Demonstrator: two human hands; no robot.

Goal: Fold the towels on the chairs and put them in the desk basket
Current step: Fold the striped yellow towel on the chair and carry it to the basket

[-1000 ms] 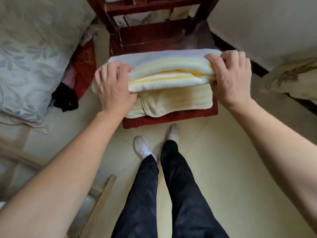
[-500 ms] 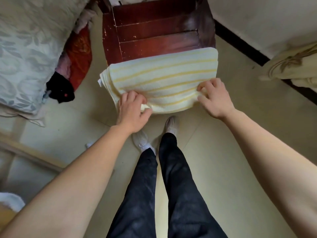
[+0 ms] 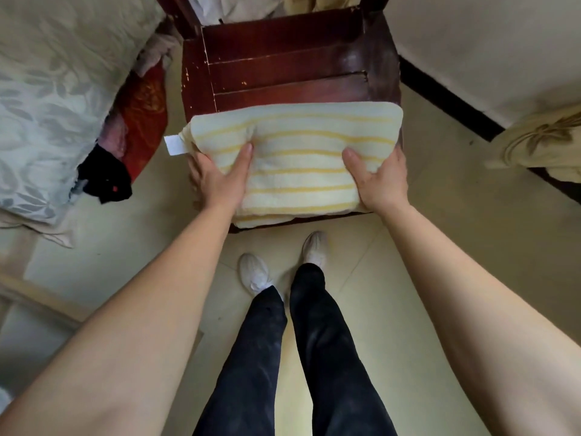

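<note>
A folded white towel with yellow stripes (image 3: pixel 298 158) lies on the front half of a dark red wooden chair seat (image 3: pixel 283 73). A white label sticks out at its left corner. My left hand (image 3: pixel 217 177) grips the towel's left end, thumb on top and fingers tucked underneath. At the right end my right hand (image 3: pixel 380 177) holds it the same way, thumb on top. No basket or desk is in view.
A bed with a leaf-patterned cover (image 3: pixel 47 105) fills the left side, with red and black clothes (image 3: pixel 125 146) heaped by it. A cream bundle (image 3: pixel 547 143) lies at the right by the wall. My legs and white shoes (image 3: pixel 254 272) stand on the tiled floor before the chair.
The top fold was brought forward and laid down. Both hands then slid from the towel's front edge out to its two ends and took hold with fingers underneath.
</note>
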